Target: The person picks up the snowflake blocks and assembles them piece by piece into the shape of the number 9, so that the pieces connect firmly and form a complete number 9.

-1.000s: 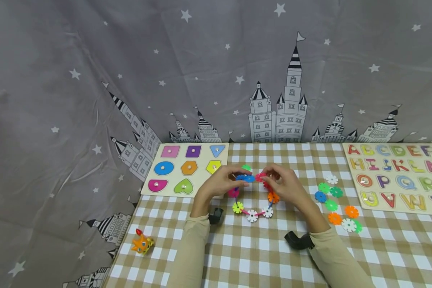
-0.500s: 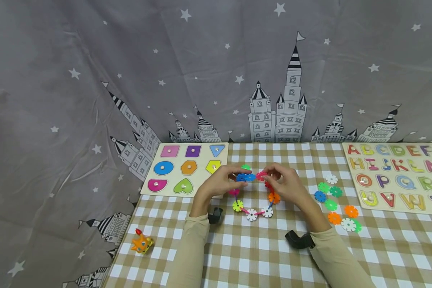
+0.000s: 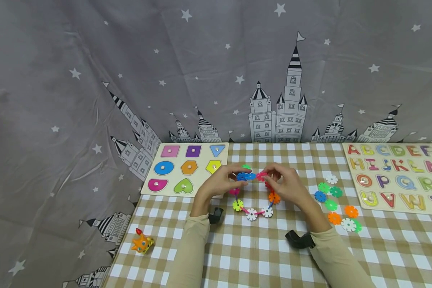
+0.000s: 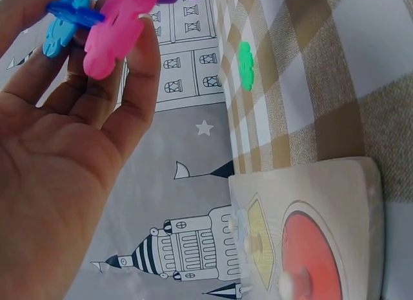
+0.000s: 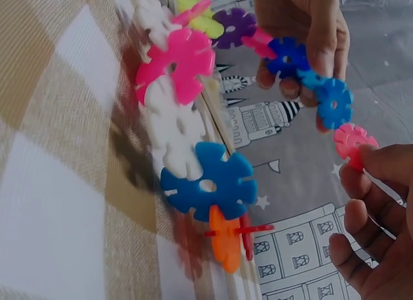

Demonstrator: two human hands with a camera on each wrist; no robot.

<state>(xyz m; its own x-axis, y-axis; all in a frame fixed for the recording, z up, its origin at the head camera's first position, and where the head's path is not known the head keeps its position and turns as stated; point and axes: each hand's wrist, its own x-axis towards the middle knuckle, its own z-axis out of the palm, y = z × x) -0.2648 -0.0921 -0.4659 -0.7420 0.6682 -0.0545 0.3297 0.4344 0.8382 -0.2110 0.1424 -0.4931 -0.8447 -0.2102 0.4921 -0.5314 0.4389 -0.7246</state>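
Observation:
A chain of interlocking plastic snowflake discs (image 3: 252,215) hangs in a loop between my hands, in several colours. My left hand (image 3: 219,182) pinches the blue end of it. In the right wrist view a light blue disc (image 5: 334,105) sticks out past those fingers, beside a dark blue disc (image 5: 287,57). My right hand (image 3: 287,186) pinches a pink disc (image 5: 352,144) between thumb and fingertips. The pink disc's edge lies right by the light blue one; whether they touch, I cannot tell. Left palm and fingers partly hide the blue discs in the left wrist view.
Loose snowflake discs (image 3: 331,205) lie right of my right hand. A shape puzzle board (image 3: 198,175) stands at the back left, an alphabet board (image 3: 392,184) at the right. A small orange toy figure (image 3: 141,244) is near the left edge of the checked tablecloth (image 3: 252,260).
Both hands stay nearly in place. The light blue disc and the pink disc have shifted and tilted slightly, and more of the dark blue disc shows.

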